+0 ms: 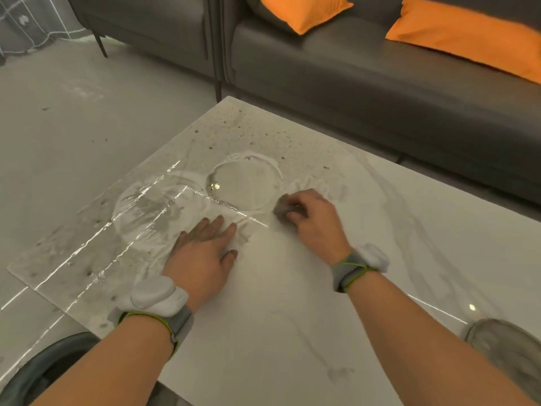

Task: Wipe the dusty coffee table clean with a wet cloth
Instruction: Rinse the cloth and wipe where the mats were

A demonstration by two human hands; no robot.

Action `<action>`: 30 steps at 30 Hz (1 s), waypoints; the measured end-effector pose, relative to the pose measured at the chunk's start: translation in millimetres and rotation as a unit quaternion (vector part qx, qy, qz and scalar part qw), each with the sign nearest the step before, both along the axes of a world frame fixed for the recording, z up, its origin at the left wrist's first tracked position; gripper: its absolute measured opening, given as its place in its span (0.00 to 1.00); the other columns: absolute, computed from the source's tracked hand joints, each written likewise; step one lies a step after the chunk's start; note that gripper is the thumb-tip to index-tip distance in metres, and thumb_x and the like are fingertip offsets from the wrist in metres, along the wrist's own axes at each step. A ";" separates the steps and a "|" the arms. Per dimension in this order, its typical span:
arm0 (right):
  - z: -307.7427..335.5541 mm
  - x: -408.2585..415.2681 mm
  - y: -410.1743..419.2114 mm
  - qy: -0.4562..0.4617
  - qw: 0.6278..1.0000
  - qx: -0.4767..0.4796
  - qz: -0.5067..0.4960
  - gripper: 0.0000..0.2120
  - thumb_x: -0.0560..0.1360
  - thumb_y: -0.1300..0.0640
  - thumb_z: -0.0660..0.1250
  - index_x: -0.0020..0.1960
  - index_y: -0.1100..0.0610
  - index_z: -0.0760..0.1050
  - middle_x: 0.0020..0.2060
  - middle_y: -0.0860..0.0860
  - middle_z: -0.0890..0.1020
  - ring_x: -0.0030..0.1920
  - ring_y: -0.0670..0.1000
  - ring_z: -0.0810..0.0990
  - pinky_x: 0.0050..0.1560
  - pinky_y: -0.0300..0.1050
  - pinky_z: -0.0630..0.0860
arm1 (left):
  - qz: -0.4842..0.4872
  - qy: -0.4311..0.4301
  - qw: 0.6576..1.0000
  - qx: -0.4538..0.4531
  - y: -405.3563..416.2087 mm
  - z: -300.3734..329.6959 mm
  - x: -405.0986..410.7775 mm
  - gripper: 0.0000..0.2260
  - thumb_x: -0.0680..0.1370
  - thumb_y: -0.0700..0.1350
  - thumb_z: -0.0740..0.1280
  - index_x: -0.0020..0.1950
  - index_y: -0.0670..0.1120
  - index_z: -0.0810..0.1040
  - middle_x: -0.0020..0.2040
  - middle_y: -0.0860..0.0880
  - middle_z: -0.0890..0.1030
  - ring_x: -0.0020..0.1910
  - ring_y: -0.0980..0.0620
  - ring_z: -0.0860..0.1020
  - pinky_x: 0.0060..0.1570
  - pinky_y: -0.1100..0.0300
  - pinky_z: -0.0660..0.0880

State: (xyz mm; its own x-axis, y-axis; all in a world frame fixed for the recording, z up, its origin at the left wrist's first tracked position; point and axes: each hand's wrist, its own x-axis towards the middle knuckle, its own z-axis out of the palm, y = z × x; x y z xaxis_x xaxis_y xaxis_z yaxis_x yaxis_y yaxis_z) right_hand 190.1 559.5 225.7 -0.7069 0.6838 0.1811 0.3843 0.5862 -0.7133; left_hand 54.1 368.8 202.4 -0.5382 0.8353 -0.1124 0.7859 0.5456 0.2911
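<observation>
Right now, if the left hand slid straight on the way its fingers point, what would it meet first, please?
Probably only the wet ring marks on the table; the left hand points up-right across them, with dusty specks beyond. Nothing solid shows there.

Both bare forearms are wearing grey wristbands [164,320] with green edging, each carrying a white device [376,256].

Dim, even indoor light; bright glare streaks on the wet table [96,250]; soft blur; edges bend.
</observation>
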 end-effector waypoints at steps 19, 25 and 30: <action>-1.3 15.4 69.4 0.047 0.990 0.021 -0.130 0.15 0.68 0.69 0.66 0.47 0.50 0.78 0.47 0.52 0.79 0.50 0.51 0.79 0.53 0.37 0.73 | -0.007 -0.005 1.000 0.005 20.8 1.5 -10.4 0.24 0.80 0.58 0.55 0.76 0.61 0.56 0.78 0.58 0.53 0.77 0.53 0.50 0.74 0.50 0.48; -8.9 -0.8 95.2 -0.109 0.964 0.087 -0.228 0.10 0.74 0.57 0.66 0.55 0.55 0.79 0.55 0.57 0.77 0.57 0.60 0.75 0.56 0.48 0.72 | -0.010 0.002 1.000 0.019 25.1 -0.2 -11.5 0.23 0.80 0.54 0.56 0.75 0.61 0.58 0.78 0.58 0.56 0.77 0.53 0.52 0.74 0.49 0.50; -9.9 -29.2 60.1 -0.068 0.994 0.078 -0.016 0.11 0.71 0.62 0.69 0.53 0.55 0.79 0.52 0.53 0.78 0.56 0.55 0.76 0.60 0.46 0.71 | -0.011 -0.003 1.000 0.017 33.6 2.0 -16.2 0.23 0.80 0.52 0.56 0.75 0.60 0.59 0.78 0.58 0.56 0.77 0.52 0.53 0.74 0.48 0.52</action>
